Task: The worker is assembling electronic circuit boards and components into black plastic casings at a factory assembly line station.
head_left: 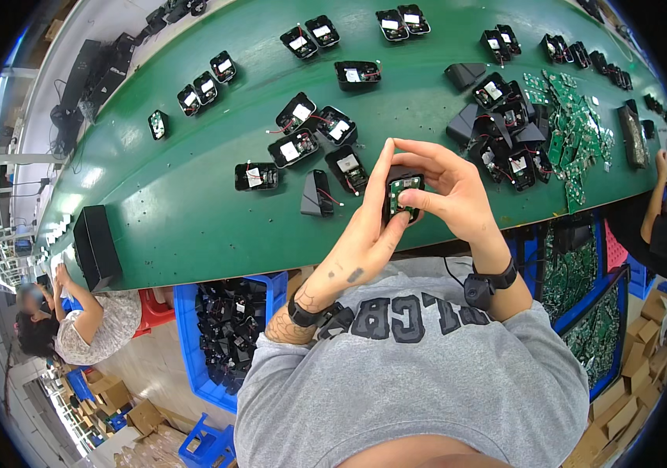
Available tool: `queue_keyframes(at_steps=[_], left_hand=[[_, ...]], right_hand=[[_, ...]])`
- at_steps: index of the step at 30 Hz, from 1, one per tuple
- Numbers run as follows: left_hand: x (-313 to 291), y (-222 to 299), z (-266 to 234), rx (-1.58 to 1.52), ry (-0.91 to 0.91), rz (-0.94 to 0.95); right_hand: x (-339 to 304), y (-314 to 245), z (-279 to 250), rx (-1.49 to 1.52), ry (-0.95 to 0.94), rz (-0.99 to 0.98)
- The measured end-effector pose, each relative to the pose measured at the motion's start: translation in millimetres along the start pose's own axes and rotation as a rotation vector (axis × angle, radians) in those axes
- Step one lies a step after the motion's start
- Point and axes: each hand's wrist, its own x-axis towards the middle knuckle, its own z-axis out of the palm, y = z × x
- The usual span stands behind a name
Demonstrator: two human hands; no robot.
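Note:
Between my two hands, just past the near edge of the green table (185, 234), is a black plastic housing with a green circuit board (405, 187) showing in its open face. My left hand (372, 210) holds its left side, thumb at the lower edge. My right hand (454, 191) wraps the far and right sides, its thumb pressed on the board. Close to my left hand lie an open black housing with wires (346, 169) and a closed dark housing (317, 193) with a red wire beside it. More open housings (294, 147) rest farther left.
Right of my hands are a pile of black housings (509, 129) and a heap of green circuit boards (579, 132). A blue crate (185, 327) of black parts stands below the table at left; crates of boards (583, 312) stand at right. People sit at left (95, 324) and right (653, 218).

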Motion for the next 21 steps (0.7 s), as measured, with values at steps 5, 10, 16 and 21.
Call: queue_keyframes(at_steps=[5,10,16,21], left_hand=[[2.3,-4.8,2.1,-0.269,0.004,-0.055],[0.9,-10.1,-3.4,-0.387,-0.072,-0.050],[1.6,-0.6,3.6,-0.364,-0.048,-0.135],[-0.3,3.3,1.4,-0.402,-0.067,-0.288]], right_hand=[[1.1,7.8,-1.3,0.089,0.011,-0.017],[-7.6,11.6,1.8,-0.100,0.076,-0.037],[-5.1,12.2,-2.9,-0.054,0.061,0.032],[-5.4,10.0,-5.3,0.005,0.071,0.170]])
